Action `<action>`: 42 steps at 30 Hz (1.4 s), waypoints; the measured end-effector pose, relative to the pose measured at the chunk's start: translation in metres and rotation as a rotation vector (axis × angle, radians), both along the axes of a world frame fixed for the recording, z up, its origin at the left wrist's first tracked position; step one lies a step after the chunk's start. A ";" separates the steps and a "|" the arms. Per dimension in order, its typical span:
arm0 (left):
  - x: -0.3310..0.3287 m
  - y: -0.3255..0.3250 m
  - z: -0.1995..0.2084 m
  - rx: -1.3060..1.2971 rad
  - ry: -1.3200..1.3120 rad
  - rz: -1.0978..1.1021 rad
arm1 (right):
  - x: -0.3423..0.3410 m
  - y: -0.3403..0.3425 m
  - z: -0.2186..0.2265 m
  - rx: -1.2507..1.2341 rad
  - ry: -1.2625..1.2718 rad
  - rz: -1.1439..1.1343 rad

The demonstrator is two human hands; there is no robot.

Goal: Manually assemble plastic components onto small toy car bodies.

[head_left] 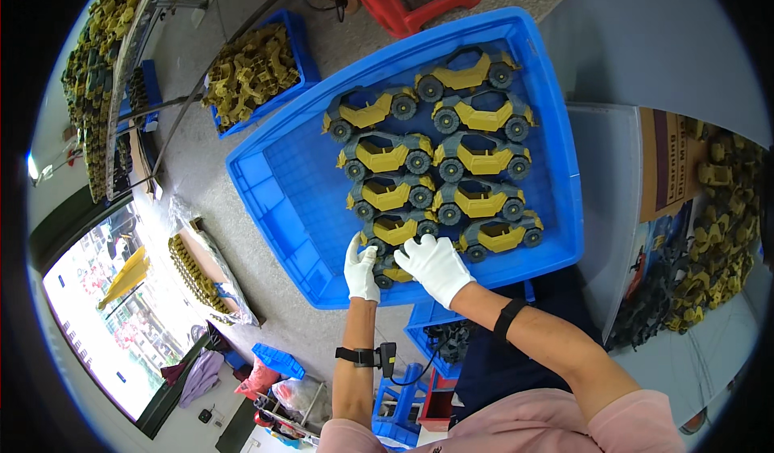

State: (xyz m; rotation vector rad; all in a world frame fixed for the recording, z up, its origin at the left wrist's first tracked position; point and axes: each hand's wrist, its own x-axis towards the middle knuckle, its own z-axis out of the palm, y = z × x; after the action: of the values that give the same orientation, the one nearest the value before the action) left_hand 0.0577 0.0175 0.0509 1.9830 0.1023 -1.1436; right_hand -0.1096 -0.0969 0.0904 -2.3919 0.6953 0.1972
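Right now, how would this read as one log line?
left hand: on toy car | right hand: on same car | blue crate: two rows of cars

Both gloved hands at near edge of blue crate (282,211). Left hand (360,269) and right hand (435,266) grip yellow-grey toy car (391,269) between them. Nine more toy cars (468,159) lie in two rows inside crate, touching.
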 end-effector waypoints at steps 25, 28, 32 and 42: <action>-0.003 -0.010 0.028 -0.168 0.224 -0.016 | 0.007 0.000 0.000 0.027 0.086 -0.017; 0.000 -0.015 0.021 -0.081 0.151 -0.080 | 0.010 0.004 0.001 0.005 0.119 -0.012; -0.002 -0.010 0.016 0.079 -0.122 -0.356 | 0.009 0.002 0.003 -0.072 0.105 -0.032; -0.017 -0.015 0.033 -0.139 0.063 -0.365 | 0.002 0.006 -0.001 -0.002 0.127 -0.062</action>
State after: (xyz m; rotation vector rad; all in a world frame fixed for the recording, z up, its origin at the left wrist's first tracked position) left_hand 0.0411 0.0027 0.0841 1.8876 -0.3110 -1.4029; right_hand -0.1071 -0.0912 0.0891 -2.3716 0.8268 0.3252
